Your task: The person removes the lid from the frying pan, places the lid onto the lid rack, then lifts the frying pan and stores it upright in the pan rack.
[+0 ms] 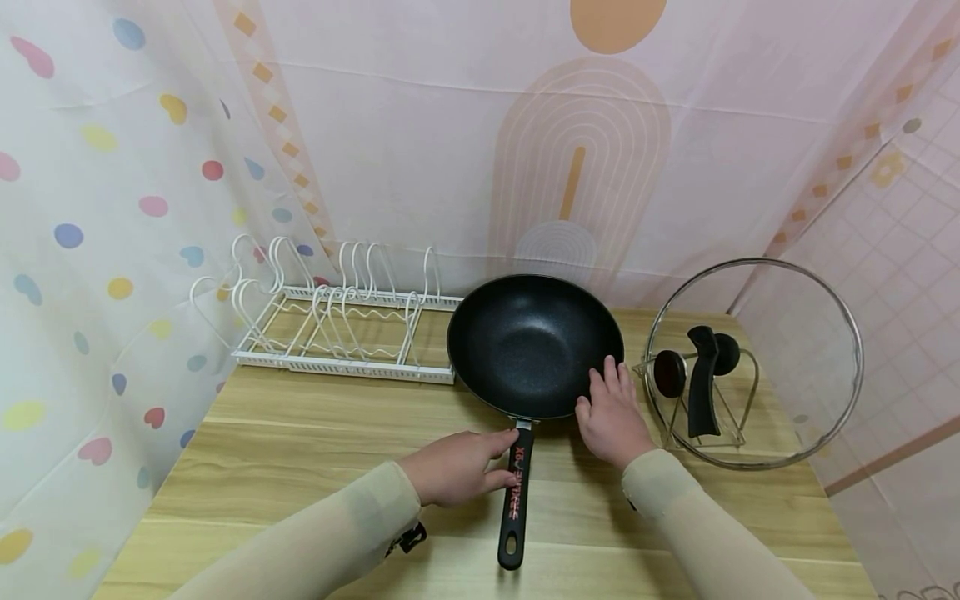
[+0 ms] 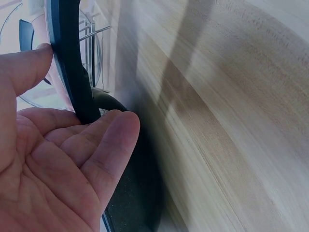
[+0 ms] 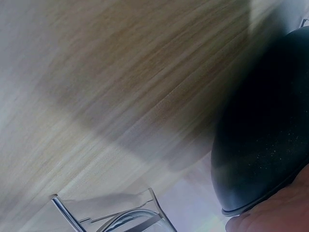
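Observation:
A black wok with a long black handle sits on the wooden table, its handle towards me. My left hand is at the left side of the handle, near the wok. In the left wrist view the thumb touches the handle, and the other fingers stretch out nearly straight by its joint with the wok. My right hand rests at the wok's right rim with extended fingers. The right wrist view shows part of that hand against the wok's edge; its underside of fingers is hidden.
To the left of the wok stands a white wire rack with upright loops. On the right, a glass lid with a black handle leans upright in a metal wire stand. A patterned curtain hangs behind the table.

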{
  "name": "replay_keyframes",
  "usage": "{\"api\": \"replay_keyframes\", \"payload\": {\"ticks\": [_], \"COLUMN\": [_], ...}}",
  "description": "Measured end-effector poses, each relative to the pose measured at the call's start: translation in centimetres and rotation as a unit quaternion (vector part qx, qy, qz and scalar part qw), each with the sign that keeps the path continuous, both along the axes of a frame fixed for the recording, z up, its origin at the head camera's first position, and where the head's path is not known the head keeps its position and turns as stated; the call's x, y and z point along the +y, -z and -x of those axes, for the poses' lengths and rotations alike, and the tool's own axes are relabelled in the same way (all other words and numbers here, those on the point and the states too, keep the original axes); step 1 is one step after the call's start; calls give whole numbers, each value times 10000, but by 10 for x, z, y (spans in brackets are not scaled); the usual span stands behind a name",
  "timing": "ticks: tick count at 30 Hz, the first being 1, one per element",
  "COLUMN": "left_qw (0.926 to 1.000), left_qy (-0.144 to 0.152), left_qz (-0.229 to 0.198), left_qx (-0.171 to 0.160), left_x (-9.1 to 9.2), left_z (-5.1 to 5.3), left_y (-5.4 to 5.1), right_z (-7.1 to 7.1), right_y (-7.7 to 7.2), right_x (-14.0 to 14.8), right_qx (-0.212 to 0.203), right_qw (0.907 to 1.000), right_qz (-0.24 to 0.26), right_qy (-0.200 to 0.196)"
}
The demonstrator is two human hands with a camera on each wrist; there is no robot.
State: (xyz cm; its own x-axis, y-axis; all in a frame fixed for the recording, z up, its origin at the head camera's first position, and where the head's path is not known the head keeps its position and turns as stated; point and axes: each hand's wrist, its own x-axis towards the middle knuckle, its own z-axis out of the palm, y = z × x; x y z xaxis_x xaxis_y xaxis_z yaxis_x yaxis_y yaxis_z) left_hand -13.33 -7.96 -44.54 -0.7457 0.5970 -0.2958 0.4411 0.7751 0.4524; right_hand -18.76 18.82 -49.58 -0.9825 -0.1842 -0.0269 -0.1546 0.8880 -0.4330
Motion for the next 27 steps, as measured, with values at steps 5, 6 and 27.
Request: {"api": "replay_keyframes", "payload": {"ticks": [5,6,27], "left_qw": [10000,9999,9998], "left_qy": [51,62,-85], "left_qz": [17,35,-151], "left_qx": [83,106,13], "left_x": [1,1,0], "left_z": [1,2,4], "left_y": [3,3,7], "right_z": [1,1,-9], "right_y": [1,1,-4], "right_x": [1,1,-1], "right_qx": [-9,-7,-41], "right_qw": [10000,10000,9999], "right_qz": [-34,-40,102], "right_qy": [20,21,-31]}}
